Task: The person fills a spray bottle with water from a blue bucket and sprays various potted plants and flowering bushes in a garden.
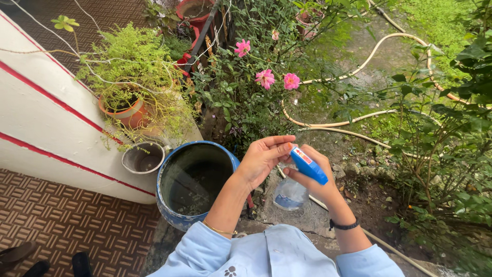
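My right hand (316, 180) holds a clear plastic spray bottle (290, 194) by its blue trigger head (309, 165); the bottle body hangs below the hand. My left hand (261, 158) is open, palm up, with its fingertips touching the top of the blue head. Both hands are above wet stone ground, just right of a large blue pot (190, 183) with dark water inside. I wear light blue sleeves, a thin bangle on the left wrist and a black band on the right.
A white stepped wall with red stripes (46, 128) is at left, bearing an orange potted plant (128, 110) and a small grey pot (143, 157). Pink-flowered bush (265, 78) stands ahead. A beige hose (369, 56) loops over mossy ground. Shrubs (451, 143) crowd the right.
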